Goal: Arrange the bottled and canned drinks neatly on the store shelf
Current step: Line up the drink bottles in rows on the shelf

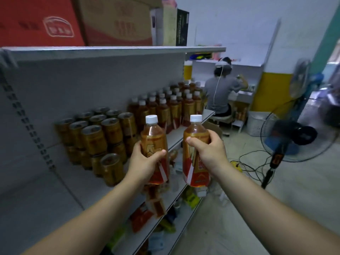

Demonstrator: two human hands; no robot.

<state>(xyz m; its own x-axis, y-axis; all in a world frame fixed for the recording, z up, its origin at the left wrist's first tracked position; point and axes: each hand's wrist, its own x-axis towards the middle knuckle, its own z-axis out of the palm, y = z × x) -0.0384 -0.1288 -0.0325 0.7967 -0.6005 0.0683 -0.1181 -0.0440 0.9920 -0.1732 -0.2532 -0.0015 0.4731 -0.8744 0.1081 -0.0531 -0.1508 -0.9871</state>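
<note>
My left hand (145,162) grips an amber tea bottle (153,137) with a white cap and red-gold label, held upright. My right hand (209,153) grips a second, matching tea bottle (196,173), also upright, a little to the right. Both bottles hover in front of the white store shelf (176,137). On that shelf stand several gold cans (95,137), stacked two high at the left. Several more tea bottles (165,107) stand in rows further right.
Red and brown cartons (73,21) sit on the top shelf. Lower shelves (165,214) hold snack packets. A seated person in a grey shirt (220,96) works at the aisle's end. A standing fan (288,137) and loose cables (246,162) occupy the floor at right.
</note>
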